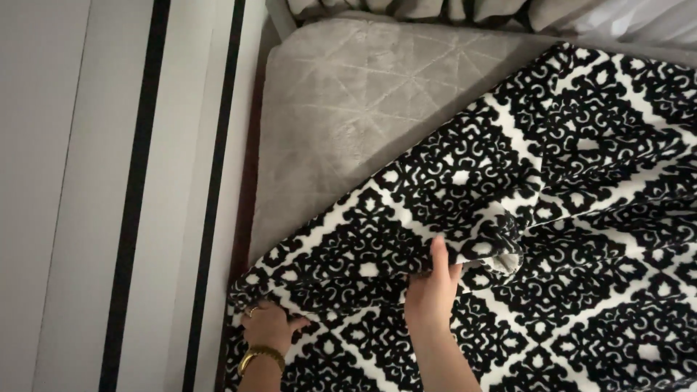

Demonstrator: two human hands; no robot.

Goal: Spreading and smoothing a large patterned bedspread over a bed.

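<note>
The black-and-white blanket (pixel 508 218) lies across the grey bed cover (pixel 341 109). Left hand (pixel 267 327) clenches its edge near the wall panel (pixel 145 196); right hand (pixel 432 287) pinches a raised fold. Risk: uneven pull would likely bunch the fabric or drag the edge off the bedside.

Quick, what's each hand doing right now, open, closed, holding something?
Left hand: closed, fingers gripping the edge of the black-and-white patterned blanket.
Right hand: closed on a fold of the same blanket.
</note>
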